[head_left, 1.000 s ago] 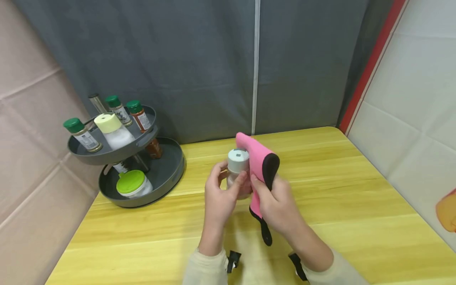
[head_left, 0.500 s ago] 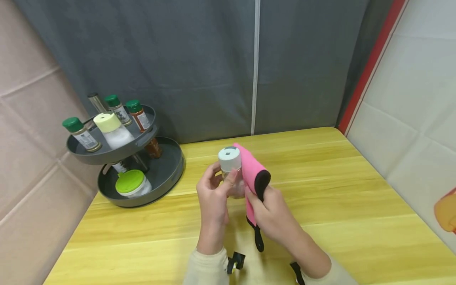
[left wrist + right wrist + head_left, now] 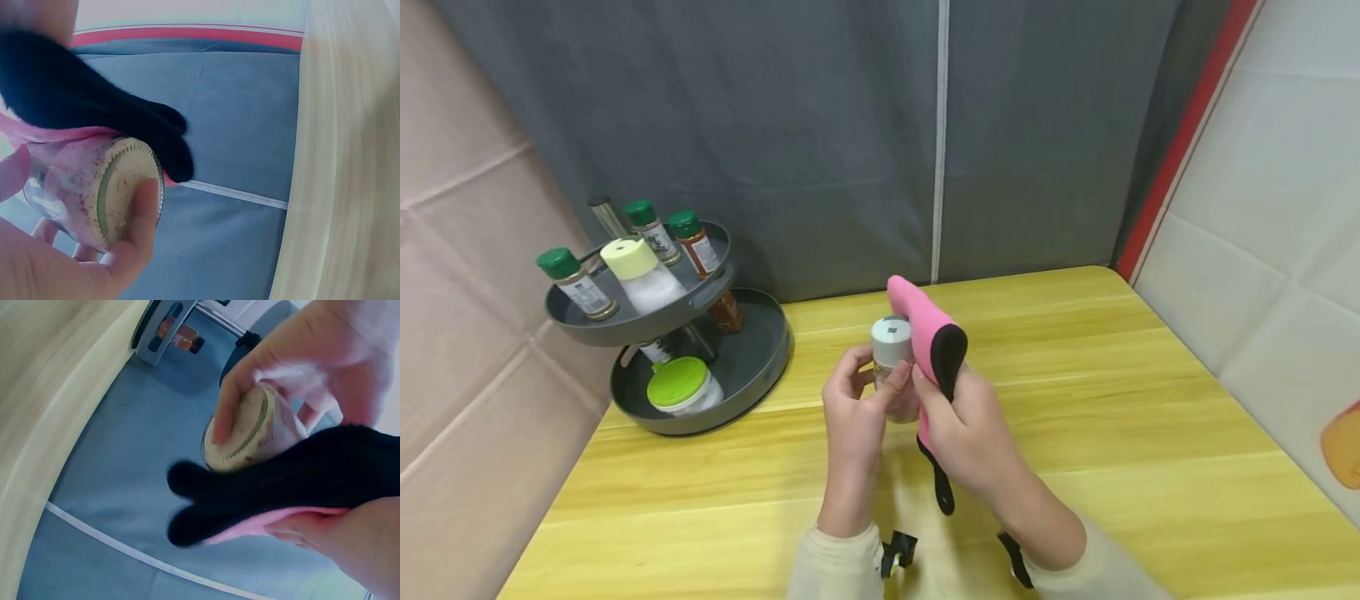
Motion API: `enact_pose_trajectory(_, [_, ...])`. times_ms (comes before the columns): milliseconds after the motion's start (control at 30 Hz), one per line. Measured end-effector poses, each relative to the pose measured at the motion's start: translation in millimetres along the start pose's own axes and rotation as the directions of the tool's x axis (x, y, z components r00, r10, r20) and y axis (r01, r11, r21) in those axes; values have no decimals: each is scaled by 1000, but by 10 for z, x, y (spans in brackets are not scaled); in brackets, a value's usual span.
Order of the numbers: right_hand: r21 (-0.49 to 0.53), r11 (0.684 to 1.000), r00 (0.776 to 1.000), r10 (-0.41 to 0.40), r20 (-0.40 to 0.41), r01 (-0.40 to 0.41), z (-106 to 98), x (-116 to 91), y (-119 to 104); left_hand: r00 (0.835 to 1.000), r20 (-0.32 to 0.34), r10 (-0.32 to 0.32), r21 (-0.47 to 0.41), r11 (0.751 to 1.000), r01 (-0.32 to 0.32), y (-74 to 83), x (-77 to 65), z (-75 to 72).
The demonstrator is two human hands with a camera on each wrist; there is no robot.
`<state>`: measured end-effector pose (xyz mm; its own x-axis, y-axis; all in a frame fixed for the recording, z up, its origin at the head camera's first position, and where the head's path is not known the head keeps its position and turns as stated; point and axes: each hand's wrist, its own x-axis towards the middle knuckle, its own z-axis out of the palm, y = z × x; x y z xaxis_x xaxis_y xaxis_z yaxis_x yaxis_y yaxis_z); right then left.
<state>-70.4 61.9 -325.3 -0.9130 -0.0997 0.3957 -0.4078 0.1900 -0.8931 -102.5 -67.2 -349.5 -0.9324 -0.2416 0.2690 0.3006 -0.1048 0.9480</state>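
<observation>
My left hand (image 3: 853, 421) holds a clear seasoning jar (image 3: 892, 343) with a whitish lid, upright above the table. In the left wrist view one finger lies across the base of the jar (image 3: 69, 187), and speckled contents show through its wall. My right hand (image 3: 970, 437) grips a folded pink cloth (image 3: 923, 323) with black edging and a hanging black loop. The cloth lies against the jar's right side. In the right wrist view, the cloth's black edge (image 3: 281, 475) runs close below the jar; part of the right hand's fingers is hidden behind the cloth.
A grey two-tier turntable rack (image 3: 767, 358) stands at the left, bearing green-capped spice bottles (image 3: 580, 287), a yellow-capped shaker (image 3: 643, 275) and a green-lidded tub (image 3: 685, 387). A grey curtain (image 3: 775, 150) closes off the back of the wooden table (image 3: 1112, 417).
Both hands with jar and cloth shift left, then slightly back right. The cloth dips along the jar and rises again beside the lid. Both hands keep their grip.
</observation>
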Motion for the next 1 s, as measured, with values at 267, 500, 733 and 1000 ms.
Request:
enact_pose_trajectory(267, [-99, 994, 999, -41, -19, 39, 60, -62, 139, 999, -29, 19, -30, 999, -20, 48, -7, -57])
enact_pose_trajectory(500, [-73, 965, 962, 257, 93, -250, -15, -34, 231, 999, 5, 37, -37, 999, -36, 26, 13, -123])
enact_pose_trajectory(733, [-53, 984, 985, 171, 34, -169, -87, 14, 61, 997, 60, 42, 2, 999, -42, -12, 0, -40])
enact_pose_trajectory(1000, [-42, 990, 984, -142, -111, 138, -66, -4, 33, 997, 68, 37, -9, 999, -37, 8, -18, 14])
